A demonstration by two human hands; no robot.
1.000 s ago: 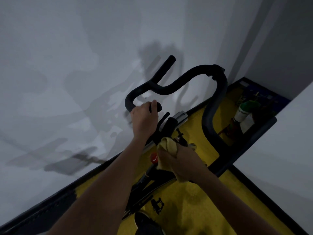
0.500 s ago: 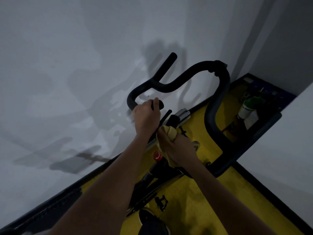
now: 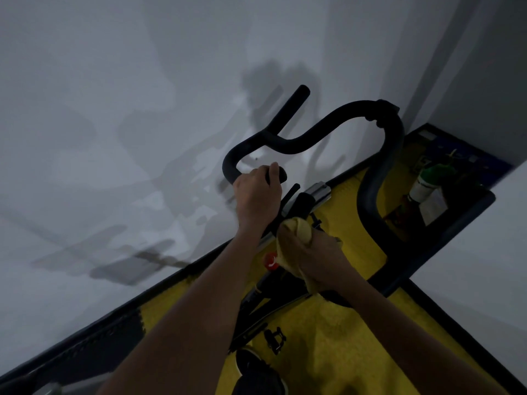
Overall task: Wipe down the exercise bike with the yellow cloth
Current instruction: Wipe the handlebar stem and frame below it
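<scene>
The exercise bike's black handlebar (image 3: 316,138) curves across the middle of the view, in front of a pale wall. My left hand (image 3: 256,195) grips the near left end of the handlebar. My right hand (image 3: 310,252) holds the bunched yellow cloth (image 3: 299,228) and presses it against the bike's stem, just below a silver clamp (image 3: 318,192). A red knob (image 3: 270,261) shows beside the cloth. The frame under my hands is mostly hidden by my arms.
A yellow floor mat (image 3: 328,337) with a dark border lies under the bike. At the right, a dark tray (image 3: 467,218) holds a green-capped bottle (image 3: 427,182) and other items. A black pedal (image 3: 275,339) and a shoe (image 3: 256,372) show at the bottom.
My right hand with the cloth has moved up along the stem, closer to my left hand. The left hand has kept its grip on the handlebar end.
</scene>
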